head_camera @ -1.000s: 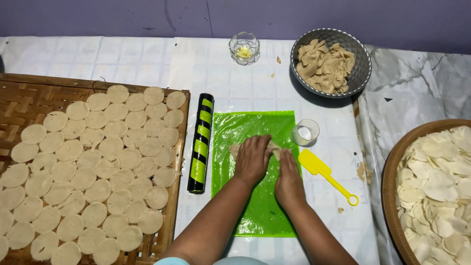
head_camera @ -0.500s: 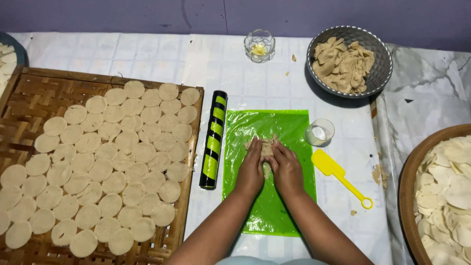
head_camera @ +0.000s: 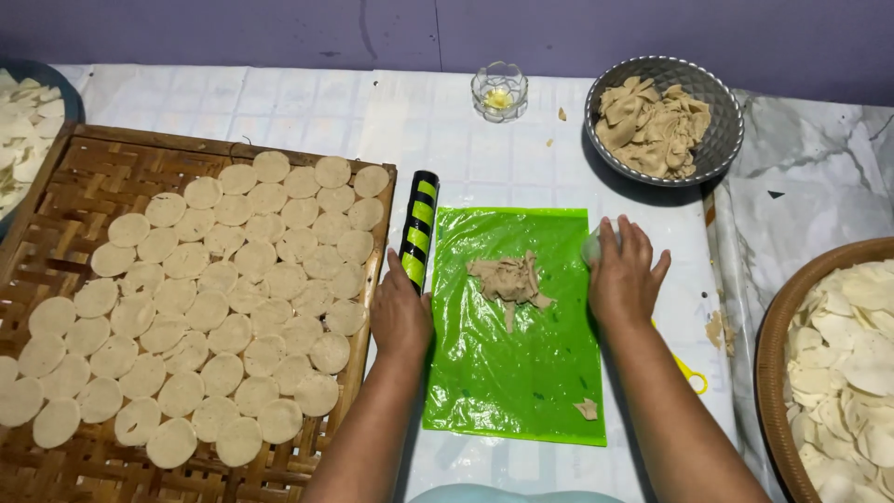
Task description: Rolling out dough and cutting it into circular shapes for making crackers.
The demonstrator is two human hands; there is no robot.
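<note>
Both hands are parting from the dough lump (head_camera: 508,279), which is lying loose on the green plastic sheet (head_camera: 512,373) between them. Left hand (head_camera: 400,312), fingers together, is touching the black-and-green roller (head_camera: 419,228) just ahead of it. Right hand (head_camera: 626,275) is cupping a small clear cup (head_camera: 590,248). Rolling evenly likely calls for centring the roller over the lump.

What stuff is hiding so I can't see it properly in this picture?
Head view:
- Small clear cup: mostly covered by the right hand.
- Yellow scraper: largely behind the right forearm.
- Rolling pin: lower end under the left hand.
- Round basket: cut off by the right edge.
</note>
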